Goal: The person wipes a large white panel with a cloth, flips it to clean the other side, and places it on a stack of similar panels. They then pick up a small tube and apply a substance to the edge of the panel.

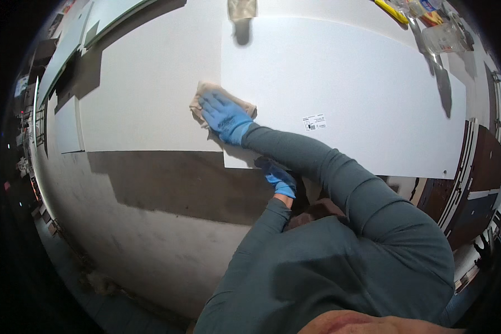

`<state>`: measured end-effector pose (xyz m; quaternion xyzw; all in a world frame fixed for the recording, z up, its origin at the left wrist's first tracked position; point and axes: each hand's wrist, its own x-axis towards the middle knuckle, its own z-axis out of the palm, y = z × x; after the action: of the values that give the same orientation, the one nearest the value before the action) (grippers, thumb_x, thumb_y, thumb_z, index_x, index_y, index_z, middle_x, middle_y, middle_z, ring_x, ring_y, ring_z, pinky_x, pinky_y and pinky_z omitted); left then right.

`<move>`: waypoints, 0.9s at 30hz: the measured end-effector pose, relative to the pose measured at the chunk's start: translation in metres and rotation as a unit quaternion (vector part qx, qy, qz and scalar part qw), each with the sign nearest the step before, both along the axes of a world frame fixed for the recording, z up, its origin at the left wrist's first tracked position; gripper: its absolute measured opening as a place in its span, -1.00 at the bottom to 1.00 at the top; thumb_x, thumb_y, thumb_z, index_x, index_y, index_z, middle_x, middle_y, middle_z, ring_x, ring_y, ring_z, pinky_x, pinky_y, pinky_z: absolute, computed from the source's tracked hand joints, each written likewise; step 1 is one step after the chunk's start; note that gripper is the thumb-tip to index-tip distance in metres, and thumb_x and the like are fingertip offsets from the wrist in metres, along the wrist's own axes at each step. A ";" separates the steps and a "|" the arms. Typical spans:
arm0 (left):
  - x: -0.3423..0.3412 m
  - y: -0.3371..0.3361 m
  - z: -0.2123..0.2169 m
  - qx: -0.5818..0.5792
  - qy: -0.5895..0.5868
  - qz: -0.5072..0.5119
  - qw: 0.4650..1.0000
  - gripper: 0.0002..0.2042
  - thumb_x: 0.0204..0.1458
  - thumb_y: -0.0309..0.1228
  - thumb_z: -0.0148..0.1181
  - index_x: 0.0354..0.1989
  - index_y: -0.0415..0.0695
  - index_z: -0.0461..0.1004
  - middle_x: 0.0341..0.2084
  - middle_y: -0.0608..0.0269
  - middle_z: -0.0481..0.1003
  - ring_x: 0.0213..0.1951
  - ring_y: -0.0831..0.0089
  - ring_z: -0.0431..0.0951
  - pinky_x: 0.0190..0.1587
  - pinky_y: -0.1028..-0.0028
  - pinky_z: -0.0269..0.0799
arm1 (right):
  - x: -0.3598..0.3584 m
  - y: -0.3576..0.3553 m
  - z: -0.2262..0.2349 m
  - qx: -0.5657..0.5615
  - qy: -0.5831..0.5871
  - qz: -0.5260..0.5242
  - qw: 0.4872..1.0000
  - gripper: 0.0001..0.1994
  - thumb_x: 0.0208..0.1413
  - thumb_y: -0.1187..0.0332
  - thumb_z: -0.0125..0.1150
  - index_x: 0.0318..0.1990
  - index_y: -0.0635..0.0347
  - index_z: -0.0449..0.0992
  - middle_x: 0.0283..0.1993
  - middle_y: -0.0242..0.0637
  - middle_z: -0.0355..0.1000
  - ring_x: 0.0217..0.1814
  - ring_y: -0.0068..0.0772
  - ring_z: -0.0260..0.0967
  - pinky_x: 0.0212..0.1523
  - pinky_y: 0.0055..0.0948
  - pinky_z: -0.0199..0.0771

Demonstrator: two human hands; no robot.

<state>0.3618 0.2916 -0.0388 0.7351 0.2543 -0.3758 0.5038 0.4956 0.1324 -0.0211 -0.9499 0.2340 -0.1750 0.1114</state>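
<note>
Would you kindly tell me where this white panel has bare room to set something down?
The white panel is bare between the beige cloth under the right hand and the small label. The far right corner is crowded with tools.

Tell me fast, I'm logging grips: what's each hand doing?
Right hand: open, flat on the beige cloth.
Left hand: gripping the white panel edge.

A workshop: large white panels on a worktable, tools at its edge.
</note>
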 end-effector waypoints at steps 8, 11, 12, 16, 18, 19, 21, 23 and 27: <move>0.013 0.020 -0.010 -0.181 0.170 0.030 0.968 -0.15 0.22 0.38 -0.14 0.41 -0.13 0.29 0.37 0.10 0.30 0.35 0.11 0.25 0.39 0.14 0.14 | 0.077 -0.061 0.037 0.080 -0.152 0.021 0.985 -0.47 0.16 0.06 0.11 0.20 0.19 0.44 0.42 -0.06 0.27 0.49 -0.09 0.16 0.47 -0.14 0.15; 0.020 0.023 -0.005 -0.253 0.270 0.060 0.927 -0.13 0.19 0.41 -0.12 0.43 -0.08 0.28 0.39 0.12 0.29 0.37 0.08 0.23 0.41 0.07 0.12 | 0.012 -0.077 0.055 0.066 -0.263 0.033 0.962 -0.40 0.12 -0.05 0.20 0.17 0.22 0.44 0.36 0.03 0.33 0.39 0.05 0.28 0.38 0.01 0.27; 0.022 0.023 0.000 -0.272 0.300 0.067 0.912 -0.13 0.18 0.42 -0.12 0.44 -0.06 0.28 0.39 0.13 0.28 0.38 0.07 0.22 0.42 0.04 0.11 | -0.030 -0.074 0.058 0.035 -0.246 0.016 0.968 -0.41 0.15 -0.05 0.19 0.17 0.23 0.44 0.38 0.05 0.31 0.41 0.07 0.27 0.39 0.04 0.26; 0.026 0.013 0.030 -0.175 0.286 -0.027 0.942 -0.02 0.08 0.56 -0.24 0.54 0.11 0.08 0.48 0.11 0.12 0.49 -0.06 0.02 0.49 -0.13 -0.15 | -0.249 -0.029 0.066 0.043 -0.057 -0.054 0.996 -0.41 0.30 -0.15 0.05 0.17 0.21 0.45 0.41 0.05 0.30 0.47 0.09 0.24 0.48 0.13 0.16; 0.026 0.006 0.041 -0.160 0.260 -0.098 0.947 0.04 0.04 0.62 -0.33 0.57 0.14 0.01 0.53 0.04 0.02 0.53 -0.08 -0.07 0.50 -0.17 -0.19 | -0.367 -0.004 0.072 0.096 0.015 -0.149 0.984 -0.37 0.17 -0.13 0.23 0.20 0.19 0.46 0.48 0.05 0.22 0.54 0.04 0.16 0.51 0.12 0.07; 0.025 0.002 0.044 -0.174 0.264 -0.108 0.943 0.05 -0.01 0.64 -0.29 0.56 0.19 0.04 0.54 0.12 0.02 0.53 -0.04 -0.08 0.50 -0.17 -0.28 | -0.424 0.007 0.075 0.090 0.068 -0.237 0.965 -0.35 0.10 -0.05 0.29 0.22 0.23 0.45 0.49 0.06 0.20 0.54 0.07 0.14 0.53 0.12 0.02; 0.021 -0.003 0.048 -0.157 0.259 -0.102 0.948 0.05 -0.02 0.65 -0.30 0.56 0.21 0.03 0.55 0.16 0.02 0.53 -0.03 -0.08 0.50 -0.19 -0.31 | -0.533 0.016 0.082 0.060 0.103 -0.442 0.889 -0.40 0.06 0.09 0.33 0.19 0.30 0.49 0.48 0.12 0.20 0.52 0.17 0.12 0.49 0.10 0.07; 0.016 -0.002 0.050 -0.173 0.250 -0.133 0.943 0.05 -0.02 0.65 -0.31 0.56 0.21 0.04 0.55 0.19 0.02 0.53 -0.02 -0.08 0.50 -0.19 -0.31 | -0.619 0.007 0.084 0.017 0.120 -0.562 0.818 -0.47 0.14 0.10 0.28 0.14 0.32 0.51 0.35 0.16 0.36 0.39 0.20 0.28 0.33 0.07 0.27; 0.010 0.022 0.052 -0.078 0.188 -0.140 0.969 0.05 -0.02 0.65 -0.32 0.56 0.21 0.04 0.56 0.22 0.01 0.54 -0.03 -0.11 0.49 -0.16 -0.28 | -0.695 -0.057 0.063 -0.006 0.138 -0.521 0.843 -0.49 0.17 0.07 0.26 0.10 0.31 0.52 0.29 0.12 0.42 0.36 0.15 0.32 0.30 0.01 0.29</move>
<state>0.3714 0.3135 0.0132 0.6377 0.2087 -0.5927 0.4455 -0.1990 0.0759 0.0419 -0.7034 0.7058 -0.0758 -0.0356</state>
